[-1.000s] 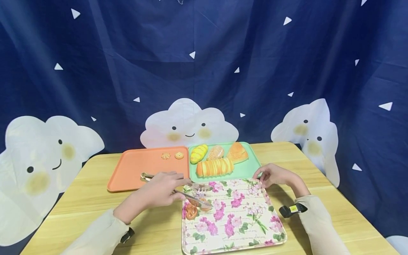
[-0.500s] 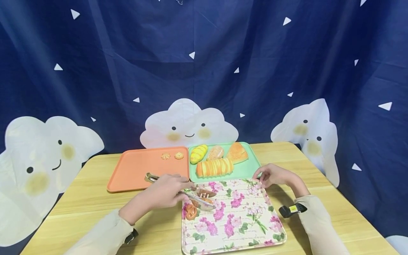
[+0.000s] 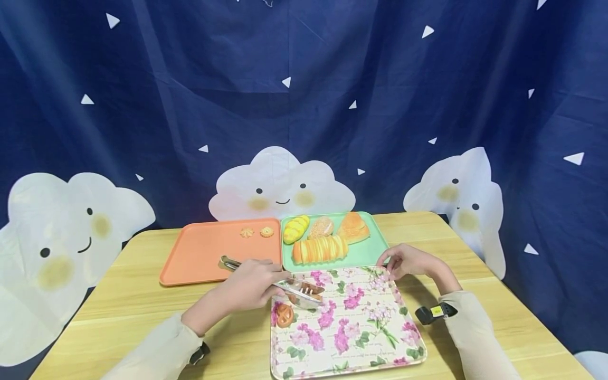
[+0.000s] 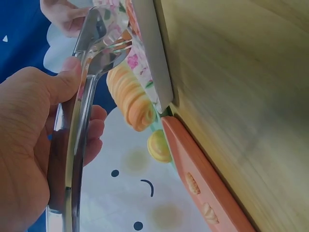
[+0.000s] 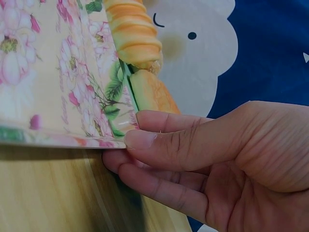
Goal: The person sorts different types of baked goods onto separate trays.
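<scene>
My left hand [image 3: 254, 285] grips metal serving tongs [image 4: 77, 125], its thumb on one arm and its fingers round the other. In the head view the ends of the tongs hang over the left part of a floral tray [image 3: 361, 359]. A brown piece [image 3: 317, 297], partly hidden, shows between them; whether they pinch it I cannot tell. Near it on the tray lies a brown pretzel cookie [image 3: 284, 315]. My right hand [image 3: 410, 261] pinches the tray's far right corner, the thumb on the rim [image 5: 113, 143] and fingers below.
Behind, a green tray [image 3: 375, 258] bears a long striped bread [image 3: 320, 249], a yellow bread [image 3: 296, 229], a seeded bun [image 3: 321, 227] and a golden bread [image 3: 354, 228]. Left of it, an orange tray [image 3: 199, 248] holds two small cookies [image 3: 267, 231]. All stand on a wooden table [image 3: 119, 311].
My left hand and the tongs have moved slightly right. The ends of the tongs, wider apart half a second ago, are closer together now. My right hand has stayed at the tray's corner.
</scene>
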Demonstrator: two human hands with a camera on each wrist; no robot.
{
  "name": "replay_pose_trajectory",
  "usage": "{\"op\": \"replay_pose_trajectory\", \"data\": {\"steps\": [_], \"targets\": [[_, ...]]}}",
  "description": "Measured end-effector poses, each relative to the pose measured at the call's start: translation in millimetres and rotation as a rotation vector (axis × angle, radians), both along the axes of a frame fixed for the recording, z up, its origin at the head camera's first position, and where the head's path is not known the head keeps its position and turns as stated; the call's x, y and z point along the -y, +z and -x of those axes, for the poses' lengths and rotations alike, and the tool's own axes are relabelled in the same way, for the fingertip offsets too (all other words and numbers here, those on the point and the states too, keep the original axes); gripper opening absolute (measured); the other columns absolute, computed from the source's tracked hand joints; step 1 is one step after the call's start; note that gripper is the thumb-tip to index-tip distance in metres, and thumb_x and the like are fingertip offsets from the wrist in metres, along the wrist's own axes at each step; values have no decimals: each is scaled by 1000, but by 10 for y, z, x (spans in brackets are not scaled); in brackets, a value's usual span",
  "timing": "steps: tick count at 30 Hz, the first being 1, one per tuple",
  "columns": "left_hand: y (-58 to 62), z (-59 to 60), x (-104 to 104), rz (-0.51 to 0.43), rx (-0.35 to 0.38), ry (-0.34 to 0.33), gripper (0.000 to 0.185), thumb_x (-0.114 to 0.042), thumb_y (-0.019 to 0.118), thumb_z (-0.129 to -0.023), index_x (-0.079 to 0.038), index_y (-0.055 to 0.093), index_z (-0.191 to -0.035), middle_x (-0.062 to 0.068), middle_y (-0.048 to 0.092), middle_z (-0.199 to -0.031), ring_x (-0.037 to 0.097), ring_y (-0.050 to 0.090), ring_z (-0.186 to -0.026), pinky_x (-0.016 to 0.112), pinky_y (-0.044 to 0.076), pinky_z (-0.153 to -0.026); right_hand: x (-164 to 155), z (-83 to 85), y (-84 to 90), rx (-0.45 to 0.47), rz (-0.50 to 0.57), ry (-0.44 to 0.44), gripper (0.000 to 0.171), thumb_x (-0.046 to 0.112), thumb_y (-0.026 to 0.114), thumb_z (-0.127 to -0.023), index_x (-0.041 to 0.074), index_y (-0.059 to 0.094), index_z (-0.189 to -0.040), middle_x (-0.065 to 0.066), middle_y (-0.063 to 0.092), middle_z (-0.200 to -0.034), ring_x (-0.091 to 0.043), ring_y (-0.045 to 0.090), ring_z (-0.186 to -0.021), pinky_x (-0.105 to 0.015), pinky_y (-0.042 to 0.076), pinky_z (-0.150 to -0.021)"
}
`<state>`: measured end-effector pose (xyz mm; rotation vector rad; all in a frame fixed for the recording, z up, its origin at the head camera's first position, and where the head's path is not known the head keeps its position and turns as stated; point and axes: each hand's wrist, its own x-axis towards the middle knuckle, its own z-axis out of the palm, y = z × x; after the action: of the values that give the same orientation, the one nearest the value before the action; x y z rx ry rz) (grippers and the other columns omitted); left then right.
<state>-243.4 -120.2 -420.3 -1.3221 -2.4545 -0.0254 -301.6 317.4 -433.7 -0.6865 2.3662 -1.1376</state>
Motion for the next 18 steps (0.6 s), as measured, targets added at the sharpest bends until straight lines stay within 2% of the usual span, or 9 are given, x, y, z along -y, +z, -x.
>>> {"op": "replay_pose_trajectory", "data": {"steps": [5,11,15,18], "targets": [[28,2,-2,-26,-20,1,33,-35,75,-90,-16,74,-117,-4,74,-101,13,69,-85,28,57,-69,2,-4,0,-6,-6,-1,33,-17,66,-82,-11,67,-114,-29,67,-92,-17,66,-78,-26,56,-69],[100,42,27,-128,-145,-8,30,-35,75,-91,-18,74,-115,-7,71,-91,11,66,-76,25,52,-60,0,-5,-8,-17,-25,-6,33,-16,67,-81,-11,67,-114,-27,68,-93,-18,66,-79,-26,57,-69],[179,84,75,-182,-237,28,28,-35,76,-91,-19,75,-114,-6,72,-89,13,66,-75,26,50,-56,1,-4,-3,-18,-28,-8,33,-15,68,-82,-11,67,-115,-28,68,-94,-18,67,-79,-26,57,-69],[246,124,136,-205,-285,75,29,-36,74,-92,-19,76,-116,-3,76,-98,17,68,-77,28,51,-56,2,0,1,-20,-26,-2,33,-15,68,-82,-12,67,-115,-29,67,-94,-20,67,-80,-26,57,-69]]}}
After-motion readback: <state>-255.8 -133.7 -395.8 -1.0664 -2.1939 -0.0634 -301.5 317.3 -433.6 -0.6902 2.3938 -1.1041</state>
